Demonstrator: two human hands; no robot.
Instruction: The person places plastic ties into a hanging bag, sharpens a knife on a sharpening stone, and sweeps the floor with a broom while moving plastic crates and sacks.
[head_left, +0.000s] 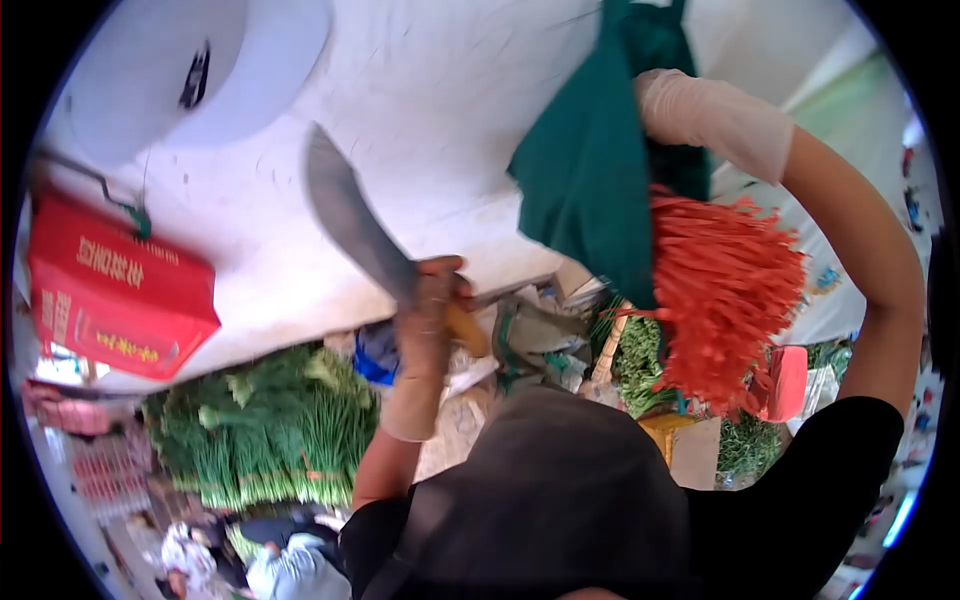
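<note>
Curved knife (pixel 348 200) in the left hand (pixel 432 310), right hand (pixel 668 98) at a green cloth (pixel 590 170)
The gloved left hand is closed round the knife's handle, blade over a white surface (pixel 440 90); the gloved right hand's opening and hold cannot be told; red strips (pixel 730 300) lie beside the cloth

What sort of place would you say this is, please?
Probably a vegetable stall or market packing spot: bundled greens lie massed together, red strips hang in a bunch, and the left hand grips a knife.
</note>
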